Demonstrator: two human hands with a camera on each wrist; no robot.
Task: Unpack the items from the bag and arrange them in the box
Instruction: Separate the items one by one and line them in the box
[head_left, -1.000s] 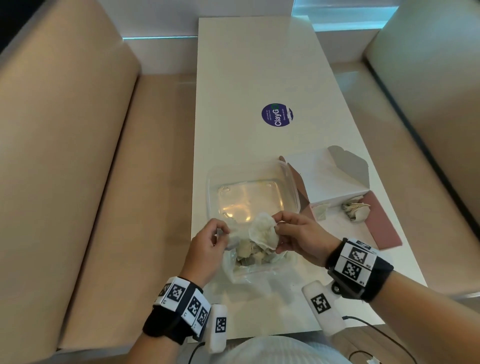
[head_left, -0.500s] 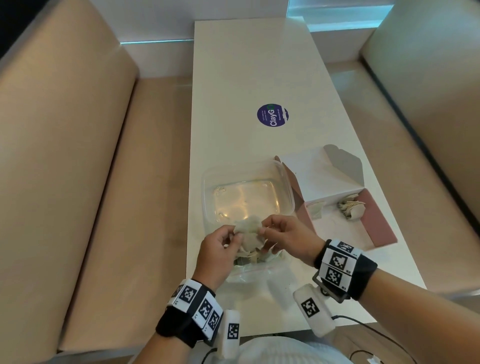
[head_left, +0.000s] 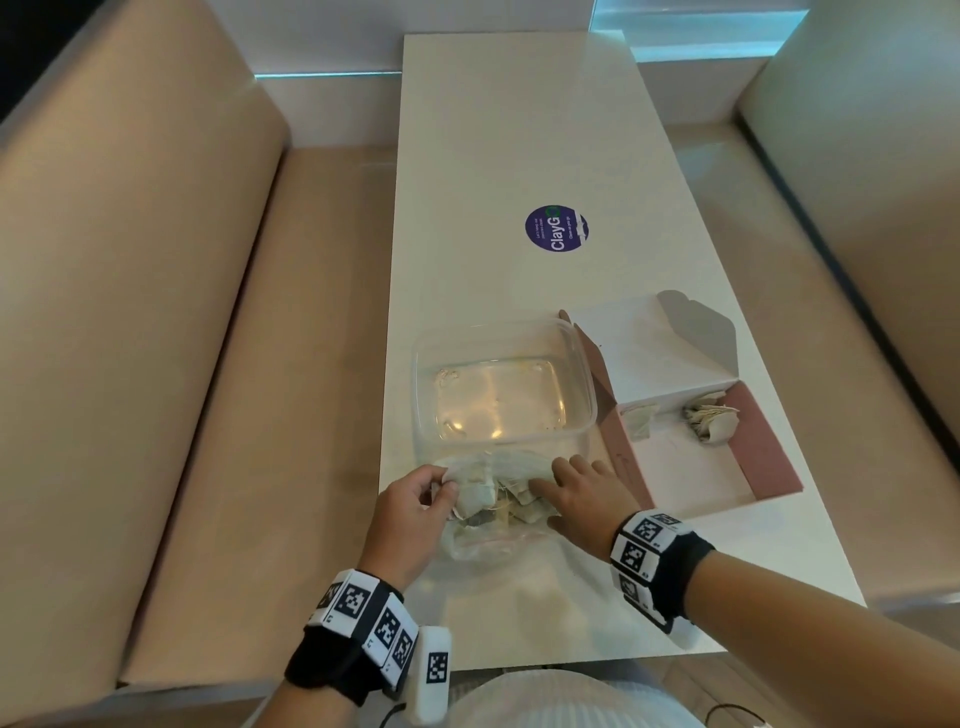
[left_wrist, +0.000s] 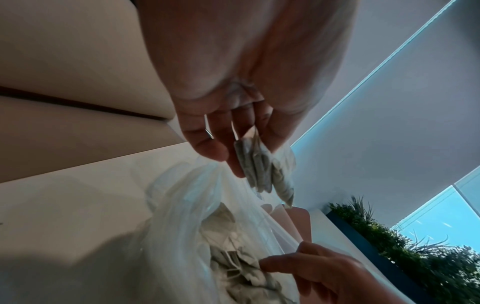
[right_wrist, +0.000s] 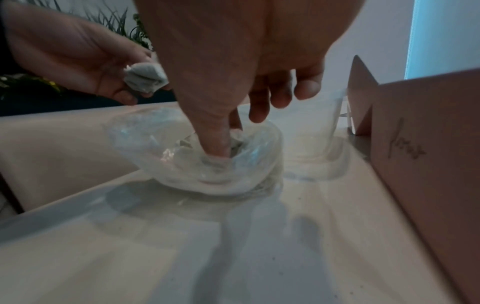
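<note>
A clear plastic bag (head_left: 483, 543) of tea bags lies at the table's near edge, its mouth open in the left wrist view (left_wrist: 182, 205) and the right wrist view (right_wrist: 161, 144). My left hand (head_left: 415, 501) pinches a small bunch of tea bags (head_left: 470, 501) just above the bag's left side; the bunch hangs from my fingers (left_wrist: 267, 170) (right_wrist: 145, 77). My right hand (head_left: 576, 499) reaches into the bag's mouth with thumb and forefinger extended (right_wrist: 218, 142), touching the tea bags inside. The open pink-and-white cardboard box (head_left: 769, 467) sits to the right with a few tea bags (head_left: 709, 423) in it.
An empty clear plastic container (head_left: 504, 332) stands right behind the bag, touching the box's left flap. A round purple sticker (head_left: 556, 228) marks the white table (head_left: 519, 130) farther back. Beige bench seats (head_left: 156, 312) flank both sides.
Both hands came down from the raised bunch of tea bags. The left hand kept the bunch and the right hand let go and went into the bag.
</note>
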